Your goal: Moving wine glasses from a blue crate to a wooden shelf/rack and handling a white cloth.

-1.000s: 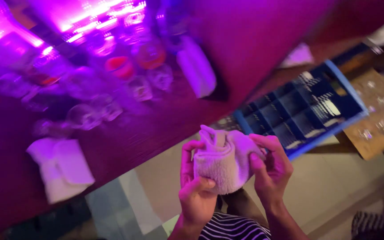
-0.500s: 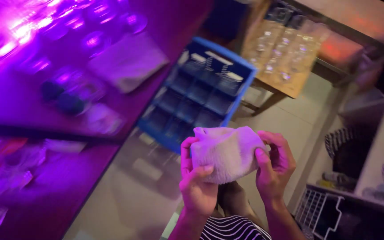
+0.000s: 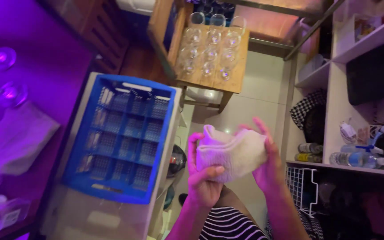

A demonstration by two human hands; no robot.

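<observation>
Cloth (image 3: 234,153): white, ribbed, bunched | left hand (image 3: 204,186) and right hand (image 3: 267,166): grip closed around it

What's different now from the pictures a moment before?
The view has swung away from the purple-lit counter; the blue rack now sits on the left, and the small table of glasses and shelves show. Unchanged: the left hand and right hand still hold the white cloth.

view swung right off the purple-lit bench; blue glass rack (image 3: 123,138) now at left, wooden table of glasses (image 3: 210,55) ahead, shelves (image 3: 361,111) newly at right. cloth (image 3: 232,153) bundle flatter, right hand (image 3: 267,164) fingers spread wider.
</observation>
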